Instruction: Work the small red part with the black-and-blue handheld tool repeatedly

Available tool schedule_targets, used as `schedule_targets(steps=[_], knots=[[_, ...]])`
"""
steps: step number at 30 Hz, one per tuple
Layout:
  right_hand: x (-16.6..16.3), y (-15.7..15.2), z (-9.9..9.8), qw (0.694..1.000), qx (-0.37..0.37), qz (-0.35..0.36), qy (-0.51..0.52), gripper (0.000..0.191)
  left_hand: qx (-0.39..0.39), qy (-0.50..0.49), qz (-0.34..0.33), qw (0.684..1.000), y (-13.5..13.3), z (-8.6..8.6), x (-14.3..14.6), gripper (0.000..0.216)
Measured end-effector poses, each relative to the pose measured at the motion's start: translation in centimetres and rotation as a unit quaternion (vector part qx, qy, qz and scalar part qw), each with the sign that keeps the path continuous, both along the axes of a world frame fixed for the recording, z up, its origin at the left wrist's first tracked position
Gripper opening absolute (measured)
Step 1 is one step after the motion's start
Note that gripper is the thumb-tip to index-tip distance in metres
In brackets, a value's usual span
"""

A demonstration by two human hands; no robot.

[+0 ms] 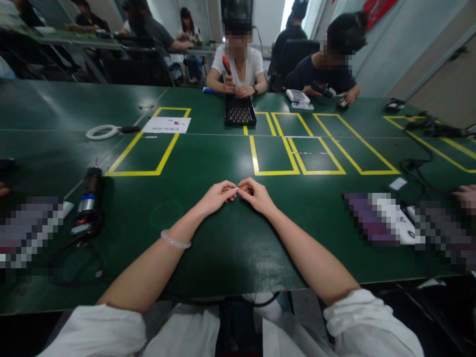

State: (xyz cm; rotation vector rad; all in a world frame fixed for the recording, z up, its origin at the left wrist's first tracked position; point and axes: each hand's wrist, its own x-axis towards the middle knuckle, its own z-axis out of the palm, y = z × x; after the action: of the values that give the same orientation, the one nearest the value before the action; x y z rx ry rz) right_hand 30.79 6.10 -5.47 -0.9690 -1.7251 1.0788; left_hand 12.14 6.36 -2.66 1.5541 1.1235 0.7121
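While my left hand and right hand pinch one tiny orange-and-white part beyond the surface's near edge, I judge this close handling, calling for steady fingertips.

Your fingers mostly hide the tiny orange-and-white piece between them, too small for you to identify. You cannot read the white rectangular paper sheet or make out the small pale pieces in the black rectangular tray. At your left, a grey flat object is pixelated and cut off; at right, the edge crops another person's bare hand.
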Motion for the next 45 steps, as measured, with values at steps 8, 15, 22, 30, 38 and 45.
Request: schedule_targets(steps=[8, 15, 22, 30, 38, 45], knots=[[-0.23, -0.04, 0.34, 1.000, -0.019, -0.021, -0.010, 0.024, 0.027, -0.034, 0.001, 0.999, -0.22, -0.33, -0.04, 0.031], [-0.06, 0.03, 0.26, 0.999, 0.022, -0.016, -0.023, 0.019, 0.017, -0.025, 0.010, 0.999, -0.20, -0.37, -0.15, 0.035], [-0.18, 0.13, 0.17, 0.999, 0.026, -0.020, -0.025, 0.023, 0.030, -0.044, 0.010, 0.999, 0.02, -0.72, -0.27, 0.031], [-0.14, 0.19, 0.08, 0.997, 0.047, -0.021, -0.051, 0.017, 0.052, -0.057, 0.014, 0.997, -0.13, -0.52, -0.17, 0.025], [-0.04, 0.02, 0.30, 0.996, 0.062, -0.020, -0.066, 0.016, 0.060, -0.056, 0.015, 0.996, -0.07, -0.64, -0.20, 0.025], [-0.02, 0.10, 0.26, 0.995, 0.062, -0.027, -0.077, 0.015, 0.036, -0.049, 0.020, 0.998, -0.20, -0.22, -0.27, 0.029]])
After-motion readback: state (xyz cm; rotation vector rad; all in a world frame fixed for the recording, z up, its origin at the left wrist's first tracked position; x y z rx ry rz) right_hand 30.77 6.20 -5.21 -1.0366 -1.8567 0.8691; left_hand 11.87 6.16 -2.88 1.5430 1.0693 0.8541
